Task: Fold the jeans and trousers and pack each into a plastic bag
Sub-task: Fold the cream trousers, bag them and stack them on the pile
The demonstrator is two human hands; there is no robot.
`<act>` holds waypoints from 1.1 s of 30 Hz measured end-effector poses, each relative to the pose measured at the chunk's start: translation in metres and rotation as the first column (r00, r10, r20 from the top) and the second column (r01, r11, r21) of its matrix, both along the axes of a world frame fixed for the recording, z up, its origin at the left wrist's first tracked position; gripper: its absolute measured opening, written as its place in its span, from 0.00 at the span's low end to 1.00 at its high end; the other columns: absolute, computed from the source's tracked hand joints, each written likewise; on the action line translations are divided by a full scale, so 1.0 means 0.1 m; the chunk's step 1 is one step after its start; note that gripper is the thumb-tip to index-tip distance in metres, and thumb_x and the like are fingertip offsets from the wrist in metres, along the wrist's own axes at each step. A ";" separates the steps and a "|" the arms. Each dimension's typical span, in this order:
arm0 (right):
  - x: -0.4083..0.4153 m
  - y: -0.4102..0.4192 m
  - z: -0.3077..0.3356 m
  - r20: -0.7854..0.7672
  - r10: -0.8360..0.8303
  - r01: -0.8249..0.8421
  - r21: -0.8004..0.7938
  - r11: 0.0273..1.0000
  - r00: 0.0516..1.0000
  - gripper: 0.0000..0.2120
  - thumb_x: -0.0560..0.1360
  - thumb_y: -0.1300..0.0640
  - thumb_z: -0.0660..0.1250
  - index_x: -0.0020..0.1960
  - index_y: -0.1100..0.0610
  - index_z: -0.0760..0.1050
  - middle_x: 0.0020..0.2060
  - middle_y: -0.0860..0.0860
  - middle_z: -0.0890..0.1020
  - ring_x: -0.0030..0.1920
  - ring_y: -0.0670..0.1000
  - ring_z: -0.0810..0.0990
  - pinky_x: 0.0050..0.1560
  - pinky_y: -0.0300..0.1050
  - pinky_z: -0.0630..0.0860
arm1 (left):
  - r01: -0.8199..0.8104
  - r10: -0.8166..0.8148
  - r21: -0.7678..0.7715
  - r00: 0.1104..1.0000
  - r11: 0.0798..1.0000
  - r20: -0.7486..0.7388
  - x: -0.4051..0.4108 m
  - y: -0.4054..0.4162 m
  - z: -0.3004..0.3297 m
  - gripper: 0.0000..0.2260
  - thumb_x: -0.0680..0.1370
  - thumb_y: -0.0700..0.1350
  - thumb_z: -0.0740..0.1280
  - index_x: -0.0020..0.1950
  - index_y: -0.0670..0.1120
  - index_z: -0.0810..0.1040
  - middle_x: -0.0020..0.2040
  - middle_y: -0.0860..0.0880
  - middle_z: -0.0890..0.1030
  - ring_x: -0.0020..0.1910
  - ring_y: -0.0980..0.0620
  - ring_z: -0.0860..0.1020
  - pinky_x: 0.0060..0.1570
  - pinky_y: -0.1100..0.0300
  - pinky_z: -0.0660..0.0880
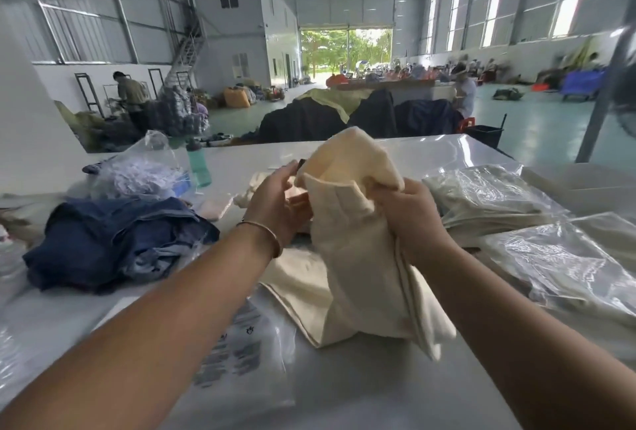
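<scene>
Cream trousers (pixel 358 257) are lifted off the white table (pixel 395 391) in front of me, bunched and partly hanging. My left hand (pixel 277 202) grips their left side near the top edge. My right hand (pixel 411 219) grips the cloth on the right, fingers curled into the fabric. A flat clear plastic bag with printed marks (pixel 241 357) lies on the table under my left forearm. A heap of blue jeans (pixel 117 240) lies at the left.
Packed trousers in clear bags (pixel 495 199) (pixel 564 264) lie at the right. A crumpled clear bag (pixel 144 168) and a green bottle (pixel 199 164) stand at the back left. A fan pole (pixel 605 85) rises at the far right. Behind are clothing piles and people.
</scene>
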State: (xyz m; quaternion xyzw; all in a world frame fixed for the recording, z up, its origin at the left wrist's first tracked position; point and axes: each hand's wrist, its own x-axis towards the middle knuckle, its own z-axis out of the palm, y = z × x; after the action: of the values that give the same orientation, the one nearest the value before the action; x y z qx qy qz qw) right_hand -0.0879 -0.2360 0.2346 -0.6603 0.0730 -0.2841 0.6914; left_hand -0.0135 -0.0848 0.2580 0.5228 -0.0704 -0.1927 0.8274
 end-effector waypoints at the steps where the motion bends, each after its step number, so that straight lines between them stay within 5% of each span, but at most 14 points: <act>1: 0.02 0.04 0.03 0.045 -0.118 0.118 0.005 0.993 0.992 0.09 0.75 0.57 0.69 0.36 0.56 0.80 0.30 0.48 0.80 0.35 0.48 0.77 0.38 0.45 0.73 | -0.043 0.043 -0.004 0.999 0.999 0.034 -0.09 0.00 -0.01 0.17 0.78 0.57 0.64 0.55 0.44 0.73 0.45 0.42 0.77 0.44 0.44 0.77 0.45 0.51 0.75; 4: 0.01 0.21 0.05 0.109 -0.293 0.292 0.029 0.956 0.950 0.11 0.77 0.58 0.63 0.36 0.55 0.77 0.25 0.43 0.76 0.28 0.40 0.74 0.31 0.39 0.70 | -0.143 0.037 0.311 0.946 0.940 0.322 -0.48 0.06 -0.27 0.34 0.68 0.74 0.59 0.60 0.49 0.76 0.56 0.48 0.80 0.56 0.49 0.77 0.59 0.47 0.72; 6: -0.04 0.36 0.00 0.135 -0.253 0.251 0.031 0.968 0.958 0.11 0.77 0.57 0.63 0.37 0.54 0.78 0.26 0.45 0.78 0.27 0.42 0.75 0.29 0.41 0.73 | 0.051 -0.163 0.384 0.950 0.922 0.265 -0.69 0.11 -0.40 0.38 0.60 0.79 0.60 0.60 0.56 0.78 0.56 0.54 0.82 0.55 0.52 0.80 0.55 0.48 0.76; 8: -0.06 0.51 -0.11 0.082 -0.164 0.171 -0.081 0.982 0.983 0.10 0.75 0.52 0.64 0.39 0.52 0.79 0.31 0.51 0.82 0.35 0.54 0.82 0.37 0.54 0.79 | 0.213 -0.281 0.341 0.946 0.915 0.162 -0.69 0.09 -0.44 0.35 0.59 0.76 0.67 0.57 0.56 0.80 0.52 0.51 0.84 0.51 0.50 0.83 0.49 0.47 0.80; 10: -0.06 0.62 -0.22 -0.004 -0.108 0.106 -0.155 0.982 0.994 0.11 0.71 0.46 0.65 0.41 0.52 0.80 0.34 0.54 0.83 0.40 0.59 0.83 0.44 0.62 0.80 | 0.190 -0.226 0.277 0.969 0.942 0.102 -0.56 0.04 -0.45 0.30 0.61 0.72 0.70 0.54 0.54 0.82 0.50 0.46 0.85 0.49 0.46 0.83 0.48 0.45 0.80; 12: -0.05 0.65 -0.30 -0.057 -0.076 0.066 -0.168 0.984 0.995 0.15 0.68 0.43 0.65 0.38 0.55 0.80 0.32 0.54 0.83 0.38 0.56 0.82 0.42 0.58 0.79 | 0.057 -0.120 0.325 0.977 0.944 0.175 -0.44 -0.03 -0.44 0.28 0.59 0.72 0.70 0.50 0.54 0.83 0.48 0.47 0.85 0.48 0.46 0.83 0.48 0.45 0.81; 15: 0.03 0.55 -0.29 -0.072 -0.005 -0.006 -0.153 0.988 0.997 0.10 0.72 0.59 0.66 0.32 0.56 0.78 0.26 0.50 0.80 0.32 0.49 0.77 0.34 0.48 0.74 | -0.083 0.003 0.362 0.976 0.928 0.217 -0.26 -0.04 -0.44 0.26 0.63 0.67 0.70 0.49 0.48 0.83 0.45 0.46 0.85 0.46 0.46 0.83 0.48 0.45 0.81; 17: 0.09 0.44 -0.20 -0.086 0.027 -0.039 -0.137 0.990 0.996 0.09 0.72 0.66 0.64 0.37 0.56 0.78 0.29 0.49 0.81 0.33 0.48 0.78 0.34 0.43 0.74 | -0.103 0.039 0.350 0.982 0.931 0.186 -0.12 -0.02 -0.42 0.18 0.73 0.60 0.68 0.49 0.45 0.82 0.46 0.42 0.84 0.46 0.43 0.83 0.47 0.45 0.81; 21: 0.17 0.25 0.06 -0.060 -0.001 -0.014 -0.250 0.968 0.998 0.05 0.76 0.59 0.63 0.45 0.53 0.78 0.36 0.51 0.82 0.37 0.51 0.80 0.36 0.48 0.75 | -0.287 0.104 0.453 0.916 0.844 0.387 0.02 -0.04 -0.24 0.17 0.79 0.55 0.62 0.41 0.44 0.79 0.44 0.41 0.83 0.47 0.41 0.82 0.53 0.44 0.77; 24: 0.22 0.22 0.27 0.026 -0.135 0.129 -0.513 0.849 0.991 0.07 0.78 0.53 0.61 0.45 0.53 0.76 0.37 0.52 0.81 0.39 0.55 0.80 0.40 0.54 0.76 | -0.330 0.058 0.467 0.860 0.820 0.506 0.01 -0.05 0.02 0.18 0.79 0.56 0.60 0.44 0.44 0.80 0.44 0.41 0.83 0.46 0.42 0.81 0.52 0.45 0.78; 28: 0.20 0.34 0.53 0.130 -0.168 0.206 -0.775 0.597 0.977 0.10 0.79 0.47 0.58 0.49 0.46 0.78 0.36 0.47 0.81 0.37 0.50 0.78 0.35 0.46 0.75 | -0.241 0.041 0.325 0.855 0.915 0.518 -0.02 -0.05 0.31 0.15 0.80 0.54 0.60 0.54 0.45 0.80 0.51 0.40 0.82 0.48 0.41 0.81 0.42 0.48 0.80; 31: 0.15 0.38 0.60 0.098 -0.124 0.150 -0.832 0.534 0.987 0.16 0.75 0.35 0.56 0.47 0.39 0.79 0.33 0.42 0.81 0.34 0.44 0.78 0.30 0.39 0.69 | -0.041 -0.062 0.229 0.902 0.973 0.427 -0.05 0.05 0.39 0.26 0.74 0.67 0.60 0.46 0.45 0.83 0.47 0.41 0.84 0.46 0.42 0.83 0.38 0.51 0.80; 33: 0.14 0.40 0.56 0.048 -0.110 0.095 -0.873 0.479 0.993 0.15 0.75 0.35 0.57 0.49 0.39 0.79 0.33 0.42 0.81 0.35 0.44 0.78 0.31 0.39 0.69 | -0.012 -0.136 0.331 0.897 0.944 0.421 -0.06 0.10 0.37 0.33 0.66 0.73 0.63 0.43 0.43 0.84 0.44 0.42 0.85 0.45 0.44 0.84 0.41 0.50 0.81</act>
State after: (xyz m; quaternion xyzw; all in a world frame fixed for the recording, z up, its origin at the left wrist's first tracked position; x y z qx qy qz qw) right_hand -0.0742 -0.1961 0.2902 -0.9159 -0.0366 -0.3178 0.2423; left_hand -0.0191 -0.0749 0.2950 0.6792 -0.2386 -0.1059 0.6860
